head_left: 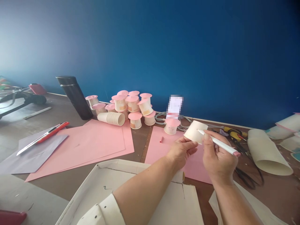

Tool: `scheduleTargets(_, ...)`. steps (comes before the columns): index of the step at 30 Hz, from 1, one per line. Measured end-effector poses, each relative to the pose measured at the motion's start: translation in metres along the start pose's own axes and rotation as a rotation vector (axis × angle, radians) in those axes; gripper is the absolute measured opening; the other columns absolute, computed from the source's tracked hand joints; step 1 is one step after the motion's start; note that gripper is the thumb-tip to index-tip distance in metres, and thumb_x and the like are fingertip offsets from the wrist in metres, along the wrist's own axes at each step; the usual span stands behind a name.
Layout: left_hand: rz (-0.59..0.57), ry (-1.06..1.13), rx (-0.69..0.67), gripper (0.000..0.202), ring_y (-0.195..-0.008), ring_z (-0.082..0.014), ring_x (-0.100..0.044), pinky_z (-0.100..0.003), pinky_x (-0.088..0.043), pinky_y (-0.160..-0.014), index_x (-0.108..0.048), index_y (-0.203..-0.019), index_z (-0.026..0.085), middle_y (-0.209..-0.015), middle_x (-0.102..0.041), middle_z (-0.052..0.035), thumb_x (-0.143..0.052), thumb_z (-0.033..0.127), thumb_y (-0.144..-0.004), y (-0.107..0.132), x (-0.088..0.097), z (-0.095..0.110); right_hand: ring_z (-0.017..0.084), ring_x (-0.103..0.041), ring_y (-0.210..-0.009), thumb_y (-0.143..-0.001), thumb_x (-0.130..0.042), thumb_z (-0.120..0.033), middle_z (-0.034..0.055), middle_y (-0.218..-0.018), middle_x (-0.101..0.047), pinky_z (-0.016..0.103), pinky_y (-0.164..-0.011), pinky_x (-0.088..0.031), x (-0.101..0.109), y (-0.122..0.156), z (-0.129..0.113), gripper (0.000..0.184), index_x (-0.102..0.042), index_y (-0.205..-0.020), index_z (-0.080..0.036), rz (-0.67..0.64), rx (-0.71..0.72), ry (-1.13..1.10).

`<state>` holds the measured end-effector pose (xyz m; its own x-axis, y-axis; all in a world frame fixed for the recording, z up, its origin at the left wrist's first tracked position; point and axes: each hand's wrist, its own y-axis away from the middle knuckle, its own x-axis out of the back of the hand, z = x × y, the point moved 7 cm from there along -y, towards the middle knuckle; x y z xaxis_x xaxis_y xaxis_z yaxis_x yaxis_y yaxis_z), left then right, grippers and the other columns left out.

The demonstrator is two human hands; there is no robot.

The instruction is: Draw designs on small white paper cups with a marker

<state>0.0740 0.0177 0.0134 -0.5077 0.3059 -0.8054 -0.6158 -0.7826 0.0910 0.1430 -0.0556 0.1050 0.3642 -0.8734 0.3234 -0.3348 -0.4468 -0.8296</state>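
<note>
Pinched a paper cup [195, 131] by its lower wall in the left hand [181, 151], above the pink sheet [161, 147]. Closed the right hand [217, 157] on 1 white pen [219, 143], tip touching the cup. Judged light, thin-walled, easily crushed; best held gently near the stiffer base.

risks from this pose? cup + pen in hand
1. The left hand pinches the paper cup by its edge; pen pressure from the right hand could dent or twist it.
2. The cup is held in the air, unsupported, so the pen line may wobble.
3. Scissors lie close under the right wrist.
</note>
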Motion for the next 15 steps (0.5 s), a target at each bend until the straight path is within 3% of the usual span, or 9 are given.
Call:
scheduleTargets(4,-0.015,-0.01,-0.031,0.035,-0.066,-0.007,-0.048,-0.025,-0.036,-0.07,-0.065,-0.086,0.014,-0.076,-0.057,0.0002,-0.079,0.016,-0.054,0.0,-0.003,0.001,0.016,-0.062,-0.071,-0.085,-0.052,-0.03,0.008,-0.087,-0.069,0.027,-0.063,-0.047,-0.001,0.001,0.001,0.022,-0.066,-0.095,-0.015,-0.009,-0.004,0.015)
scheduleTargets(8,-0.044,-0.014,-0.084,0.032,-0.056,-0.0049,-0.037,-0.024,-0.03,-0.063,-0.065,-0.085,0.015,-0.059,-0.043,0.0059,-0.077,0.016,-0.055,0.001,-0.008,0.004,0.016,-0.062,-0.072,-0.085,-0.052,-0.03,0.0072,-0.086,-0.068,0.027,-0.065,-0.047,-0.003,0.0,0.0,0.021,-0.066,-0.09,-0.015,-0.018,0.012,0.022)
scheduleTargets(12,-0.077,-0.018,-0.116,0.035,-0.059,-0.0058,-0.037,-0.025,-0.03,-0.064,-0.068,-0.091,0.017,-0.063,-0.047,0.004,-0.076,0.019,-0.057,0.002,-0.012,0.006,0.017,-0.063,-0.075,-0.085,-0.053,-0.031,0.0077,-0.086,-0.068,0.028,-0.066,-0.048,-0.002,0.001,0.002,0.021,-0.066,-0.091,-0.015,-0.004,0.006,-0.008)
scheduleTargets(15,-0.025,-0.01,-0.117,0.039,-0.066,-0.0076,-0.044,-0.025,-0.032,-0.067,-0.068,-0.095,0.018,-0.075,-0.054,0.0004,-0.076,0.02,-0.056,0.001,-0.007,0.006,0.017,-0.062,-0.072,-0.085,-0.052,-0.034,0.0097,-0.088,-0.067,0.031,-0.066,-0.049,0.001,0.001,0.004,0.026,-0.065,-0.096,-0.014,0.012,-0.047,-0.088)
